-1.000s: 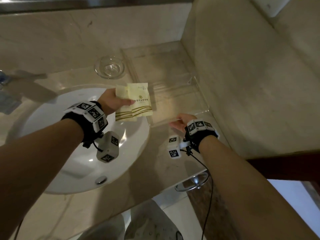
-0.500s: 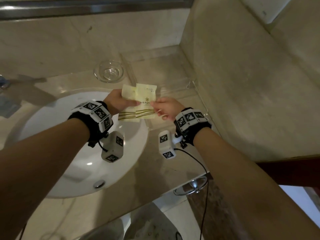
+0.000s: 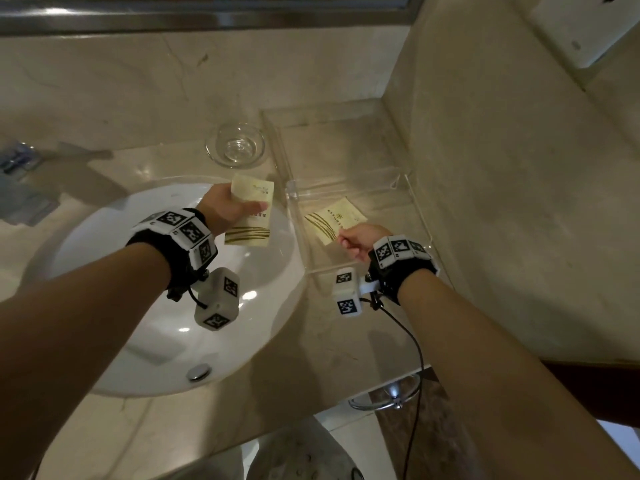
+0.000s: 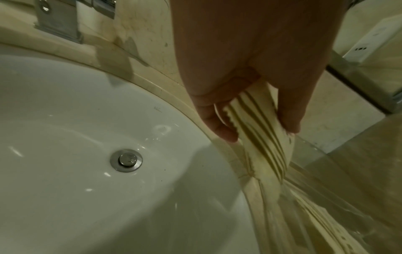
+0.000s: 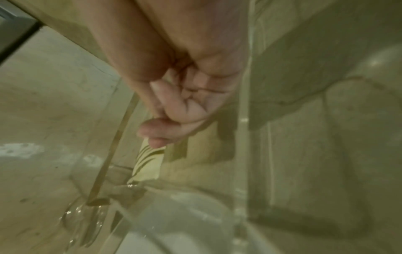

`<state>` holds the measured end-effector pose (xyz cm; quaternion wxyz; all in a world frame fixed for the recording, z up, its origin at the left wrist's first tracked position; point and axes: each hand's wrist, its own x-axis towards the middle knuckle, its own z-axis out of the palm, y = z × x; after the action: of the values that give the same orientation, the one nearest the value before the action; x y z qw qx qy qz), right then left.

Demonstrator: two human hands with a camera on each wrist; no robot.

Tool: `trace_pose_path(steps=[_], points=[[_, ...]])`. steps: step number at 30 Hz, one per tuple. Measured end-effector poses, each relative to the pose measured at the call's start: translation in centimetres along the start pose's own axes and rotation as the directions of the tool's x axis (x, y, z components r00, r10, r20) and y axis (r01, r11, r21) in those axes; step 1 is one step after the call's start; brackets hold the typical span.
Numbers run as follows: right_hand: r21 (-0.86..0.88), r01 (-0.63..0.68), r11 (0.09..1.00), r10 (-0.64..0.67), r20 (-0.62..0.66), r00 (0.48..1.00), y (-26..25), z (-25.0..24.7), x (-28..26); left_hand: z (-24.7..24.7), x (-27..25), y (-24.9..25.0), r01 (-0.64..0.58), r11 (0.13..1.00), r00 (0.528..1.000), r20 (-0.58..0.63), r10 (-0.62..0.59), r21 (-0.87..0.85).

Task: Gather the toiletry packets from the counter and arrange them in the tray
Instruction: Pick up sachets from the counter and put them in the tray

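Observation:
My left hand (image 3: 230, 209) holds a pale yellow toiletry packet (image 3: 250, 216) with green stripes above the right edge of the sink; its thumb and fingers (image 4: 219, 127) pinch the packet (image 4: 261, 137). My right hand (image 3: 356, 239) pinches the near corner of a second yellow packet (image 3: 334, 220) low over the front part of the clear acrylic tray (image 3: 420, 216). In the right wrist view the curled fingers (image 5: 161, 132) grip that packet (image 5: 150, 163) by its striped end. I cannot tell whether the packet touches the tray floor.
A white sink basin (image 3: 121, 289) with a metal drain (image 3: 199, 372) lies at the left. A small glass dish (image 3: 235, 147) stands behind the sink, left of the tray. A marble wall (image 3: 519, 202) closes the right side. Blue packets (image 3: 17, 161) lie at the far left.
My right hand came up to the left hand, took one packet from it, and carried it right and down into the tray. The left hand stays over the sink with the other packet.

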<state>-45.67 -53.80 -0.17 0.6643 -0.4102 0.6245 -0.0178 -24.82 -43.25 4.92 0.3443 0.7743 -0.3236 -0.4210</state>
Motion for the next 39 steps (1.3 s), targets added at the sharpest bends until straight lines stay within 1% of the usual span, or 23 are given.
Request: trace_pose_path(steps=[2, 4, 7, 8, 9, 11, 14, 16, 18, 20, 23, 24, 26, 28, 30, 33, 35, 39], points=[[0.086, -0.027, 0.996, 0.029, -0.027, 0.999, -0.7, 1.0, 0.2, -0.1, 0.1, -0.1, 0.012, 1.0, 1.0, -0.006, -0.012, 0.0], [0.18, -0.032, 0.983, 0.035, -0.012, 0.999, -1.4, 2.0, 0.4, -0.1, 0.3, -0.2, 0.028, 0.999, 1.0, -0.013, -0.028, -0.023], [0.383, -0.057, 0.922, 0.05, 0.029, 0.998, -2.1, 3.0, 0.5, -0.1, 0.4, -0.2, 0.036, 0.998, 0.999, -0.019, -0.037, -0.045], [0.417, -0.055, 0.907, 0.048, 0.027, 0.998, -2.2, 3.2, 0.5, -0.1, 0.5, -0.2, 0.033, 0.998, 0.999, -0.018, -0.034, -0.047], [0.417, -0.039, 0.908, 0.034, 0.021, 0.999, -2.3, 3.5, 0.4, -0.1, 0.6, -0.2, 0.031, 0.998, 0.999, -0.018, -0.031, -0.05], [0.347, -0.015, 0.938, 0.015, 0.001, 1.0, -2.2, 3.6, 0.5, 0.0, 0.8, -0.2, 0.03, 0.998, 0.999, -0.017, -0.031, -0.053], [0.17, -0.025, 0.985, 0.034, -0.051, 0.998, -2.0, 2.9, 0.0, 0.2, 0.9, 0.1, 0.039, 0.998, 0.999, -0.008, -0.04, -0.057], [0.057, -0.012, 0.998, 0.016, -0.072, 0.997, -2.0, 2.2, -0.3, 0.5, 0.8, 0.6, 0.05, 0.995, 0.999, 0.017, -0.049, -0.091], [-0.018, 0.056, 0.998, -0.056, -0.049, 0.997, -2.3, 1.6, -0.7, 0.8, 0.6, 1.4, 0.033, 0.993, 0.998, 0.054, -0.027, -0.112], [-0.069, 0.158, 0.985, -0.158, 0.013, 0.987, -2.8, 1.5, -1.6, 1.1, 0.4, 2.2, -0.007, 0.995, 0.997, 0.074, 0.014, -0.102], [-0.16, 0.356, 0.921, -0.347, 0.077, 0.935, -3.3, 1.6, -2.9, 1.5, 0.1, 3.4, -0.076, 0.993, 0.993, 0.085, 0.084, -0.09], [-0.184, 0.401, 0.897, -0.39, 0.095, 0.916, -3.4, 1.8, -3.1, 1.7, 0.0, 3.7, -0.094, 0.992, 0.99, 0.094, 0.102, -0.085], [-0.185, 0.445, 0.876, -0.424, 0.14, 0.895, -3.5, 2.1, -3.4, 2.2, -0.1, 4.4, -0.121, 0.991, 0.986, 0.107, 0.126, -0.052], [-0.165, 0.443, 0.881, -0.419, 0.164, 0.893, -3.4, 2.1, -3.7, 2.7, 0.0, 4.8, -0.123, 0.991, 0.983, 0.128, 0.128, -0.046], [-0.142, 0.434, 0.89, -0.412, 0.157, 0.897, -3.1, 1.8, -3.5, 3.3, 0.0, 5.1, -0.125, 0.99, 0.98, 0.148, 0.132, -0.058], [-0.112, 0.412, 0.904, -0.4, 0.118, 0.909, -2.6, 0.8, -3.4, 4.3, 0.2, 5.5, -0.118, 0.987, 0.98, 0.148, 0.133, -0.108], [-0.051, 0.406, 0.913, -0.402, 0.073, 0.913, -2.1, -0.4, -3.2, 4.7, 0.4, 5.6, -0.099, 0.984, 0.977, 0.172, 0.124, -0.15], [0.076, 0.373, 0.925, -0.372, -0.024, 0.928, -1.4, -2.6, -2.4, 5.1, 1.2, 5.3, -0.082, 0.989, 0.973, 0.204, 0.106, -0.119]])
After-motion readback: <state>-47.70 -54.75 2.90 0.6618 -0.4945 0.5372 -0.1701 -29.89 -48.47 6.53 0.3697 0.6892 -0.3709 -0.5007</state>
